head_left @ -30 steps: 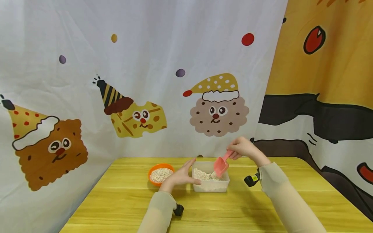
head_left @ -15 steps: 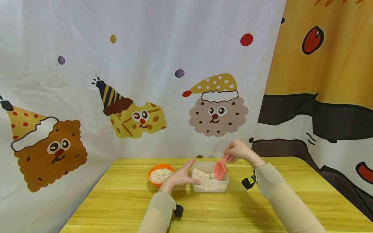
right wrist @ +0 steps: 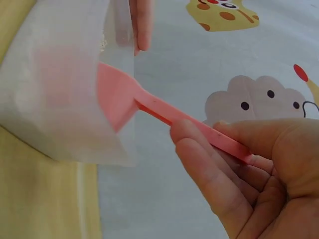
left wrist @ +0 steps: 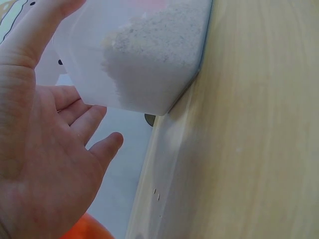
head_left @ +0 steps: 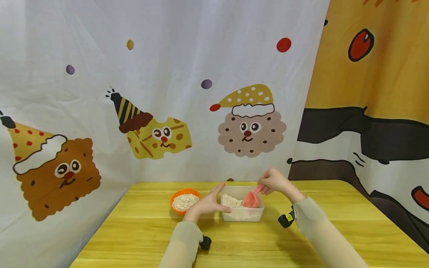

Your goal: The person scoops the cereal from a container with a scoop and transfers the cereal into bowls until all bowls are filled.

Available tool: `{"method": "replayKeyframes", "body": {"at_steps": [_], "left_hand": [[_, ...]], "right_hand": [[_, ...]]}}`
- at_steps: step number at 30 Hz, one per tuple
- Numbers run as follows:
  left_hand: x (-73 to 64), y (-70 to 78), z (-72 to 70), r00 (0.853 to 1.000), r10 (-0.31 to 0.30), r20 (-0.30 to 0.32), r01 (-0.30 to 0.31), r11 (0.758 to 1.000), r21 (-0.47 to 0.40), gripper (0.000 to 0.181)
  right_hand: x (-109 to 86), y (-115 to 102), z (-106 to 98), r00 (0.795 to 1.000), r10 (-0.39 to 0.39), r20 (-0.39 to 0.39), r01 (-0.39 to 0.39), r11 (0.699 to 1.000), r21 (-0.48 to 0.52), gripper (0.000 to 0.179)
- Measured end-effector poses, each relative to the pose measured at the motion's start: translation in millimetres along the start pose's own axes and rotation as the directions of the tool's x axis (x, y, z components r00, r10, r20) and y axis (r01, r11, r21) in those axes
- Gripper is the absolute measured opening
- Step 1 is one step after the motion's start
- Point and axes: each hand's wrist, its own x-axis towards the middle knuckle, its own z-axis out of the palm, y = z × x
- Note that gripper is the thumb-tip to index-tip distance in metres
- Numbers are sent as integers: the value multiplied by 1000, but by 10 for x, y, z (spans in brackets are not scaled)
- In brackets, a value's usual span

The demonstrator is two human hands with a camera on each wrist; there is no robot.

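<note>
See printed curtain [head_left: 174,48] across the back, white with cartoon snacks [head_left: 175,138] in hats, orange and black at right. Below it, yellow wood-grain table [head_left: 251,245]. Coming in from bottom edge, 2 pale sleeves [head_left: 325,227]. On table, toward far side, 1 translucent plastic box [head_left: 242,216], upright. Around box's left side, left hand [head_left: 209,203]: fingers loosely extended and spread, thumb over near-left edge, nothing clenched. Above box's far right corner, right hand [head_left: 275,180]: fingers bent, pinching a handle between thumb and fingertips. Left of box, just beside left hand, 1 orange bowl [head_left: 176,210], upright. In right hand's grasp, 1 pink scoop [head_left: 252,201]: tilted, handle sticking up past rim, wide end down inside box's right part. At the cuffs, 2 black wrist cameras [head_left: 285,220]. Last and smallest, pale flakes [head_left: 231,201]: heaped in box left of scoop, also filling bowl. Scoop's depth in flakes: can't tell, partly hidden by near wall.
</note>
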Motion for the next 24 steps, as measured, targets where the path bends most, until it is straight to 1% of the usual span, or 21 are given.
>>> {"method": "replayKeyframes", "body": {"at_steps": [3, 6, 9, 13, 16, 19, 24], "left_hand": [[-3, -2, -2, 1000, 0, 1, 0, 1000, -7, 109], [-6, -8, -2, 1000, 3, 2, -3, 1000, -12, 108], [0, -17, 2, 1000, 9, 4, -9, 1000, -13, 108], [3, -6, -5, 1000, 9, 3, -9, 1000, -14, 108], [-2, 10, -7, 1000, 5, 4, -5, 1000, -22, 107], [-1, 5, 0, 1000, 5, 1, -5, 999, -33, 107], [0, -24, 19, 1000, 6, -6, -6, 999, -38, 107]], "right_hand": [[-49, 54, 22, 999, 17, -36, -15, 998, 63, 20], [-100, 125, 58, 998, 37, -53, -29, 990, 139, 21], [-138, 199, 107, 996, 66, -58, -52, 973, 223, 23], [-153, 276, 193, 994, 88, -59, -66, 951, 301, 27], [-155, 323, 263, 994, 97, -57, -72, 937, 342, 29], [-157, 340, 331, 991, 112, -75, -76, 923, 378, 29], [-174, 291, 430, 988, 119, -97, -71, 916, 395, 30]]}}
